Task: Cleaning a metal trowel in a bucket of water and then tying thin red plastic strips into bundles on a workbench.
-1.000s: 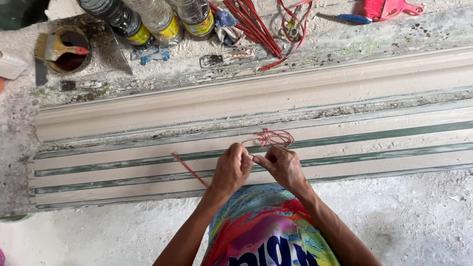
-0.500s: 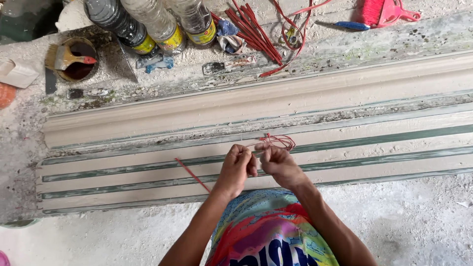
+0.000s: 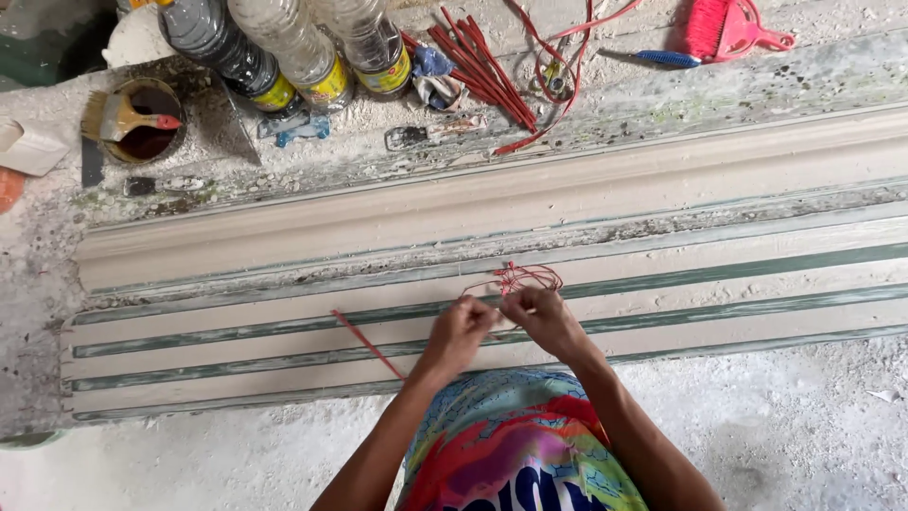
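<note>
Seen from above, at work over a long moulded plaster strip [image 3: 492,213] laid across a dusty bench: left hand [image 3: 461,331] and right hand [image 3: 541,318] brought close together, fingers pinched shut on a thin red string [image 3: 515,279]. Just beyond the fingertips, a small tangle of loops of that string, bunched on the strip's flat face; trailing back from under the left hand, one straight red tail running down toward the near edge. Exactly how each finger grips the strand not clear at this size, nor whether a knot has yet closed. Judged from the loops, a bundle part-formed, with a loose end not yet taken in and nothing yet tied off to the strip. Well beyond the grip, at the bench's far side: more red strips [image 3: 478,57] lying cut and unused, three plastic bottles [image 3: 293,47], a pot with a brush [image 3: 132,123] far off to the left, a pink hand brush [image 3: 724,24] far off to the right. Green-stained grooves running the strip's length on either side of the hands; white dust over the floor [image 3: 804,416] nearest the body.
</note>
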